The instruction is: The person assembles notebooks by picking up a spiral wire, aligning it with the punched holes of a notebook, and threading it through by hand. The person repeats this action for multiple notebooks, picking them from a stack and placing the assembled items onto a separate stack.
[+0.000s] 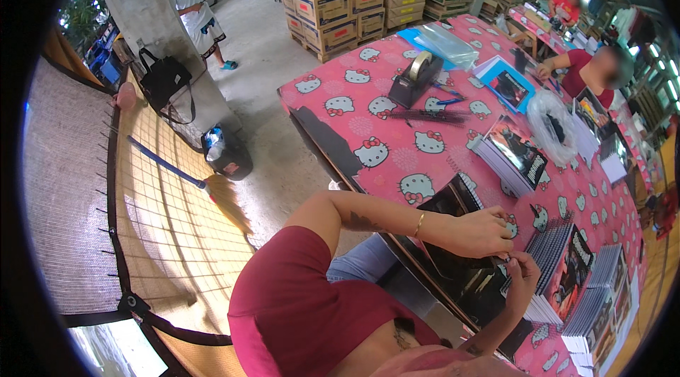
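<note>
Head view shows both hands meeting over the near edge of the desk, which is covered in a pink cloth printed with white cat faces. The left hand, beyond a wrist with a gold bracelet, has its fingers bent downward; the right hand comes up from below with curled fingers. Their fingertips come together near a glossy black cover lying under them, but whether they grip its edge or something small cannot be told. A black spiral-bound notebook lies just past the left wrist, partly hidden by the forearm. Right of the hands stands a pile of spiral notebooks with dark illustrated covers, and beside it another stack; a further pile sits farther back. Toward the far end are a black tape dispenser, dark wire coils, a blue pen and a clear plastic bag. A co-worker in maroon sits across the desk.
</note>
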The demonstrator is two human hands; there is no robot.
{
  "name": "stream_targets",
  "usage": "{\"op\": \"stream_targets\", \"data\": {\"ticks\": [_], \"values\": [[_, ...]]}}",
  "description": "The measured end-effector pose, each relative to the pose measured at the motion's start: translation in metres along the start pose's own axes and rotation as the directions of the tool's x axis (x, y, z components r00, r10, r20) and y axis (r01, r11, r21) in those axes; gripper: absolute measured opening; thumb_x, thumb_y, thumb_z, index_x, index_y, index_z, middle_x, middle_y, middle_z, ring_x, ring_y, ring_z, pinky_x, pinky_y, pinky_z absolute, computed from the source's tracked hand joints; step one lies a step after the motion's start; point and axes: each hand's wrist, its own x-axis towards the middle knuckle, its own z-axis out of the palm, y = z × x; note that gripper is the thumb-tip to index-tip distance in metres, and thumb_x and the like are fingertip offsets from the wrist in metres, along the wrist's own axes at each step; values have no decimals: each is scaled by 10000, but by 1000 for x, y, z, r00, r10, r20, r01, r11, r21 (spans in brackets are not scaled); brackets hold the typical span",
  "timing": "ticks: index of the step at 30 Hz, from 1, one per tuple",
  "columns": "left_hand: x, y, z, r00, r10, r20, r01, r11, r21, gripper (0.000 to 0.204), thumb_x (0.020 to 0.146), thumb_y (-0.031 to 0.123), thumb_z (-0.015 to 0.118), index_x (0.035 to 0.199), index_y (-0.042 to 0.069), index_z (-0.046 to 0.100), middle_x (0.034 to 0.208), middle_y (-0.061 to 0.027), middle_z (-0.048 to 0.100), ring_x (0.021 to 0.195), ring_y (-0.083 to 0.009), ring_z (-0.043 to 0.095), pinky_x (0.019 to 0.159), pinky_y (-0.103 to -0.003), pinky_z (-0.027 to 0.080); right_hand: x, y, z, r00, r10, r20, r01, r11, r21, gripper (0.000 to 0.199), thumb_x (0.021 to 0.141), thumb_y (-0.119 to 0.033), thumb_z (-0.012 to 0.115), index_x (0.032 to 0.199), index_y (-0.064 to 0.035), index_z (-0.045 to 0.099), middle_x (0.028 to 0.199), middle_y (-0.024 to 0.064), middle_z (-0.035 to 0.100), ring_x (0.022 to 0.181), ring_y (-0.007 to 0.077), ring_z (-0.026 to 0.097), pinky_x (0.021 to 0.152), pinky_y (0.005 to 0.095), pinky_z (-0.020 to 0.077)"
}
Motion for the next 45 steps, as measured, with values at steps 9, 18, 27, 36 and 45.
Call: {"op": "stream_targets", "data": {"ticks": [9, 18, 27, 36, 45], "values": [[-1, 0, 6, 999, -49, 22, 48, 999, 12, 194, 958, 299, 614, 943, 106, 637, 863, -53, 642, 901, -251, 656, 917, -429, 434, 5, 7, 7, 992, -126, -10, 126, 992, 6, 40, 883, 0, 632, 888, -4, 592, 875, -18, 536, 790, 68, 471, 716, 224, 372], [-7, 12, 4, 999, -35, 32, 30, 990, 139, 222, 869, 216, 639, 1028, 61, 635, 911, -65, 631, 914, -246, 644, 872, -402, 451, 2, 25, 37, 914, -254, -316, 189, 956, -223, 108, 836, 96, 562, 844, 1, 510, 842, 15, 503, 745, 100, 480, 706, 227, 408], [-6, 8, 3, 999, -38, 34, 34, 995, 98, 257, 847, 184, 628, 1068, 55, 636, 948, -71, 649, 935, -241, 646, 882, -389, 448, -20, 18, 52, 875, -361, -323, 203, 879, -432, 201, 946, -26, 659, 1132, 42, 689, 1044, 143, 714, 947, 229, 681, 821, 341, 528], [-6, 7, 6, 999, -33, 35, 30, 996, 81, 233, 867, 190, 632, 1055, 54, 633, 935, -75, 644, 945, -247, 645, 897, -391, 446, -20, 18, 57, 840, -430, -330, 226, 832, -507, 226, 954, -34, 659, 1164, 48, 674, 1080, 151, 708, 947, 237, 675, 826, 342, 534], [-8, 5, -9, 997, -72, 36, 66, 987, 148, 243, 876, 233, 674, 1064, 84, 643, 948, -69, 644, 974, -254, 639, 920, -437, 431, -26, 38, 59, 876, -322, -358, 240, 937, -255, 290, 1010, -88, 610, 1255, 67, 621, 1218, 154, 647, 1078, 249, 642, 970, 350, 505]]}}
